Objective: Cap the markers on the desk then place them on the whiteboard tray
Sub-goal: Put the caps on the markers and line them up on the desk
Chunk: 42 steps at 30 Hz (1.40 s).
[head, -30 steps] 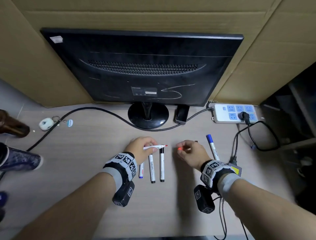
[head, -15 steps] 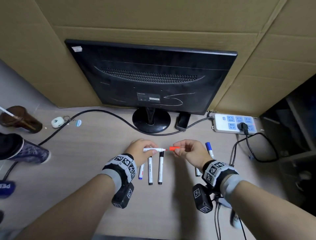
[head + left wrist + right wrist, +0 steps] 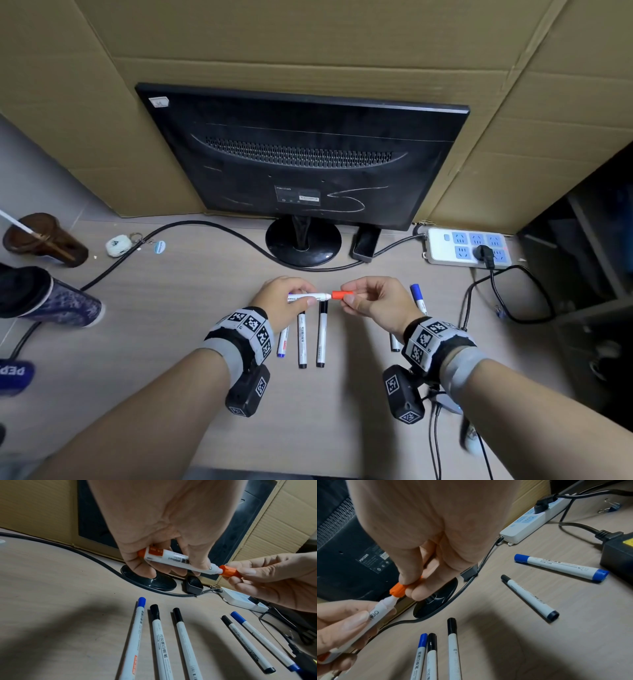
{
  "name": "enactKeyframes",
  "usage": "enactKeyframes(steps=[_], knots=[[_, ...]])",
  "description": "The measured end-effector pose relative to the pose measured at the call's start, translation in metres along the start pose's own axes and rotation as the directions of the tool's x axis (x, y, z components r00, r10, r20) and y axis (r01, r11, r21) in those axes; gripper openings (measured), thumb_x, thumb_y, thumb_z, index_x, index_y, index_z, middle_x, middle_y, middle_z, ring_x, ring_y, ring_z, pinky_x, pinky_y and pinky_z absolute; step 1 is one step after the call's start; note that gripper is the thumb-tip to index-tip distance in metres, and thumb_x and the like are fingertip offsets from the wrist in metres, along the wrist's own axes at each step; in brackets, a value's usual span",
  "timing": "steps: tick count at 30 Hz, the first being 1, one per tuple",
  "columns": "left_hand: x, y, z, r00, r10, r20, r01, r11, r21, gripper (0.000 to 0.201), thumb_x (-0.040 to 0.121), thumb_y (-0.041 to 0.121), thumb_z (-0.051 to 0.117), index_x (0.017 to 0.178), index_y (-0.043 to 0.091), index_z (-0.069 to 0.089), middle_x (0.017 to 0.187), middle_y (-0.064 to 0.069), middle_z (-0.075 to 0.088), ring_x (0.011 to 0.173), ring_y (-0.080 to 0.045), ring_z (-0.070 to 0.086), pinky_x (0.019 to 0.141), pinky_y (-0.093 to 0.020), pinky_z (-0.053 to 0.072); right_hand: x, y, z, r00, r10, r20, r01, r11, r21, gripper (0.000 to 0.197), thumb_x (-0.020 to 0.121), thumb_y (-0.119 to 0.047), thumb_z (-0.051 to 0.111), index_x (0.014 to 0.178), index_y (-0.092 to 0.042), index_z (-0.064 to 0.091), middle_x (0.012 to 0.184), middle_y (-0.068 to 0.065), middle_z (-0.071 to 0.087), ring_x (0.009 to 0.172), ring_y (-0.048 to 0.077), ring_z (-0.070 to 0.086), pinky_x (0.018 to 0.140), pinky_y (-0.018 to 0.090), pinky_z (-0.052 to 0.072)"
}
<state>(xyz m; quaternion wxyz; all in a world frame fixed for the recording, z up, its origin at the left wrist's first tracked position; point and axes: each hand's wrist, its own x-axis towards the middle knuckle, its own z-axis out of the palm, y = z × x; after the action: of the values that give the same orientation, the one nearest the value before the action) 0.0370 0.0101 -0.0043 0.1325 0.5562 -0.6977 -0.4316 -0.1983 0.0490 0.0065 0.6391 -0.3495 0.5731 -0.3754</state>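
My left hand (image 3: 301, 298) (image 3: 171, 555) grips a white marker with an orange end (image 3: 310, 296) (image 3: 180, 561) (image 3: 373, 615), held level above the desk. My right hand (image 3: 356, 298) (image 3: 412, 586) pinches its orange cap (image 3: 342, 294) (image 3: 229, 572) (image 3: 397, 590), whose mouth sits over the marker's tip. Below the hands lie three capped markers side by side: a blue one (image 3: 135, 635) (image 3: 419, 654) and two black ones (image 3: 321, 332) (image 3: 159, 639). Further right lie a black-capped marker (image 3: 245, 641) (image 3: 529, 597) and a blue-capped marker (image 3: 418, 298) (image 3: 559, 567).
A black monitor (image 3: 301, 157) on a round foot (image 3: 303, 241) stands behind the hands, with a cable (image 3: 191, 226) across the desk. A white power strip (image 3: 466, 251) and a black adapter (image 3: 618, 555) sit at right. Cups (image 3: 48, 301) stand at left. Cardboard walls the back.
The right hand brought the orange cap leftwards from apart to the tip of the marker. The left hand kept the marker level. The head view tilted upwards.
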Motion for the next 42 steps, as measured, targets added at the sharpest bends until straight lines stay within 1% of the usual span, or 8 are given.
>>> enactKeyframes(steps=[4,9,17,24,32,35,37,42], knots=[[-0.001,0.006,0.0,1.0,-0.007,0.008,0.007,1.0,-0.006,0.025,0.091,0.026,0.072,0.115,0.018,0.075,0.108,0.003,0.069,0.098,-0.013,0.067,0.089,-0.027,0.053,-0.003,-0.004,0.005,1.0,-0.011,0.008,0.011,1.0,0.003,0.017,0.09,0.014,0.066,0.106,0.01,0.068,0.093,0.026,0.072,0.072,0.017,0.076,0.072,0.025,0.064],[-0.004,0.004,-0.005,0.996,-0.017,0.088,0.02,0.999,-0.03,0.016,0.093,0.027,0.069,0.103,0.019,0.079,0.093,-0.002,0.078,0.09,-0.023,0.071,0.086,-0.038,0.057,-0.008,-0.008,0.008,0.999,0.006,0.044,-0.007,1.0,0.029,0.014,0.091,0.012,0.066,0.104,0.007,0.069,0.089,0.02,0.077,0.078,0.018,0.078,0.074,0.025,0.064],[-0.009,0.012,-0.008,0.998,-0.002,0.061,0.005,0.999,-0.051,0.014,0.091,0.023,0.072,0.086,0.031,0.082,0.079,0.001,0.076,0.074,-0.016,0.067,0.072,-0.029,0.052,-0.009,-0.013,0.012,0.999,0.002,0.043,-0.001,1.0,-0.024,0.015,0.091,0.01,0.067,0.106,0.013,0.069,0.081,0.016,0.078,0.072,0.017,0.078,0.07,0.023,0.064],[-0.014,0.013,-0.016,0.996,-0.024,0.086,0.032,0.995,-0.091,0.014,0.09,0.03,0.069,0.091,0.025,0.082,0.085,-0.005,0.079,0.087,-0.026,0.073,0.085,-0.041,0.058,-0.004,-0.021,0.016,0.998,0.0,0.068,0.004,0.999,-0.054,0.017,0.091,0.008,0.068,0.107,0.014,0.069,0.085,0.019,0.078,0.073,0.017,0.078,0.069,0.023,0.064],[-0.009,0.002,-0.016,0.983,-0.149,0.107,0.145,0.988,0.047,0.019,0.104,0.029,0.047,0.109,0.017,0.061,0.096,0.001,0.066,0.094,-0.03,0.065,0.09,-0.046,0.053,0.015,-0.016,0.034,0.998,0.008,-0.068,-0.012,0.998,-0.068,0.019,0.102,-0.016,0.061,0.112,-0.001,0.065,0.096,0.019,0.076,0.067,0.024,0.071,0.071,0.04,0.063],[-0.008,-0.019,-0.009,0.946,-0.324,0.005,0.323,0.944,0.062,0.041,0.093,0.044,0.057,0.118,0.012,0.055,0.106,0.002,0.062,0.089,-0.024,0.064,0.085,-0.043,0.055,0.018,0.0,0.018,0.976,0.081,-0.202,-0.111,0.984,-0.141,0.025,0.104,-0.024,0.057,0.11,0.0,0.064,0.101,0.018,0.073,0.06,0.023,0.068,0.063,0.036,0.062],[-0.01,-0.029,0.001,0.902,-0.424,-0.085,0.431,0.895,0.115,0.06,0.084,0.051,0.069,0.125,0.012,0.049,0.12,0.001,0.056,0.107,-0.026,0.062,0.09,-0.039,0.052,0.017,0.012,0.006,0.961,0.113,-0.254,-0.164,0.968,-0.189,0.024,0.104,-0.022,0.055,0.107,0.0,0.065,0.096,0.016,0.072,0.062,0.025,0.067,0.06,0.035,0.061],[-0.008,-0.036,0.032,0.866,-0.492,-0.09,0.499,0.842,0.204,0.091,0.071,0.054,0.082,0.136,0.008,0.038,0.137,-0.009,0.039,0.123,-0.025,0.05,0.09,-0.031,0.045,0.011,0.034,-0.011,0.934,0.174,-0.311,-0.247,0.946,-0.212,0.019,0.103,-0.021,0.055,0.102,-0.006,0.067,0.084,0.01,0.07,0.067,0.03,0.069,0.064,0.041,0.06]])
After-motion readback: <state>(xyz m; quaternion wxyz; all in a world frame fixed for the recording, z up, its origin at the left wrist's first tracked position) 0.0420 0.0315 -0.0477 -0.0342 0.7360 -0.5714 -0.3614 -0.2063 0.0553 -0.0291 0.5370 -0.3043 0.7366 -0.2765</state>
